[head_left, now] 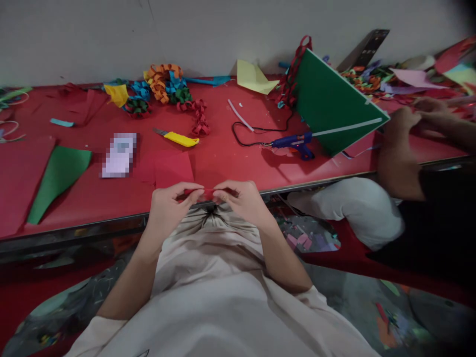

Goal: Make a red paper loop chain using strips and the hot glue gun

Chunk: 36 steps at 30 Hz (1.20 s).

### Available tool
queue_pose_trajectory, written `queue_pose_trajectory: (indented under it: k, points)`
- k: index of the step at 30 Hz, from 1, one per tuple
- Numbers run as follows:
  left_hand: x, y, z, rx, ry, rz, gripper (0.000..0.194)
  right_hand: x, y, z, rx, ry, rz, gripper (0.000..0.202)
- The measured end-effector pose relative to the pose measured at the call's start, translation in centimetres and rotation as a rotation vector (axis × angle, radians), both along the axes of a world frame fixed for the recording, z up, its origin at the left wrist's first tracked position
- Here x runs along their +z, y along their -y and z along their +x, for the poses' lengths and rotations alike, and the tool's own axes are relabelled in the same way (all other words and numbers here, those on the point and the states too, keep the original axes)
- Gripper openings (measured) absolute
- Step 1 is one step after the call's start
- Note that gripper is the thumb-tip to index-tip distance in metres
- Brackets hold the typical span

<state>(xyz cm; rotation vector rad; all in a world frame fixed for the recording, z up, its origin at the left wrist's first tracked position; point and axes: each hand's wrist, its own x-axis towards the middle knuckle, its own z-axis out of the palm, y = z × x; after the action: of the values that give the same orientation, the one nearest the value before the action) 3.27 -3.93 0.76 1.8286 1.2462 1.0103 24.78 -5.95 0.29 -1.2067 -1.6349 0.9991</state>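
Note:
Between my two hands, just over the table's front edge, is a small piece of red paper (208, 194). My left hand (170, 204) pinches its left end between thumb and fingers. At the other end, the thumb and fingertips of my right hand (243, 201) close on it as well. Fingers cover much of the piece, so its full shape is hidden. A red paper sheet (174, 168) lies flat just beyond my left hand. Farther back rests a yellow utility knife (181, 139) with its blade out. A blue glue gun (292, 141) stands to the right, a white glue stick projecting from it.
A green board (330, 104) leans behind the glue gun. Curled paper chains (163, 82) lie along the wall. A pixelated phone-like rectangle (119, 154) and green paper (59, 176) are at left. Another person's hands (412, 111) work at right, their knee (372, 208) near the table.

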Motion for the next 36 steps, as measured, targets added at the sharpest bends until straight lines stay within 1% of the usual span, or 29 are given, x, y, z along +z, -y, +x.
queue_pose_trajectory:
  k: [2,4,6,8,11,13,16,19,21,23,26,29,32,36]
  points:
    - [0.3,0.0,0.4,-0.021,0.0,0.017,0.022,0.1,0.2,-0.1,-0.008,0.029,0.035,0.025]
    - [0.5,0.1,0.8,-0.027,-0.01,0.055,0.021,0.1,0.3,-0.1,-0.02,0.0,0.048,0.027]
    - [0.7,0.2,0.9,-0.016,-0.008,0.063,0.02,-0.1,0.3,0.0,-0.03,-0.058,0.021,0.027]
    - [0.7,0.2,0.9,-0.02,0.018,0.013,0.023,-0.5,0.2,0.2,-0.036,-0.135,-0.04,0.025]
    - [0.4,0.1,0.7,-0.092,0.099,-0.078,0.032,-0.9,0.0,0.6,-0.067,-0.22,-0.111,0.025]
    - [0.0,-0.1,0.6,-0.129,0.112,-0.09,0.035,-1.0,-0.2,0.9,-0.098,-0.225,-0.113,0.025]
    - [-0.6,-0.7,0.9,-0.118,0.081,-0.079,0.034,-0.7,-0.8,1.6,-0.056,-0.207,-0.154,0.024]
    - [-0.8,-1.2,1.4,-0.097,0.129,-0.088,0.034,-0.1,-1.5,2.2,-0.031,-0.19,-0.217,0.026]
    - [-0.9,-1.4,1.8,-0.097,0.182,-0.1,0.034,0.0,-1.8,2.6,-0.071,-0.179,-0.203,0.027]
    - [-0.8,-1.5,2.1,-0.108,0.183,-0.099,0.032,0.0,-2.0,2.9,-0.11,-0.162,-0.167,0.027]
    - [-0.7,-1.5,2.4,-0.098,0.148,-0.093,0.028,-0.3,-2.0,3.4,-0.082,-0.135,-0.167,0.024]
    - [-0.7,-1.7,2.8,-0.059,0.188,-0.154,0.032,-0.5,-2.2,3.9,-0.032,-0.123,-0.174,0.023]
    - [-0.9,-2.0,3.0,-0.046,0.18,-0.184,0.037,-0.5,-2.2,4.1,-0.05,-0.106,-0.139,0.024]
    - [-1.1,-2.1,3.1,-0.05,0.118,-0.134,0.037,-0.1,-2.0,4.1,-0.078,-0.115,-0.114,0.025]
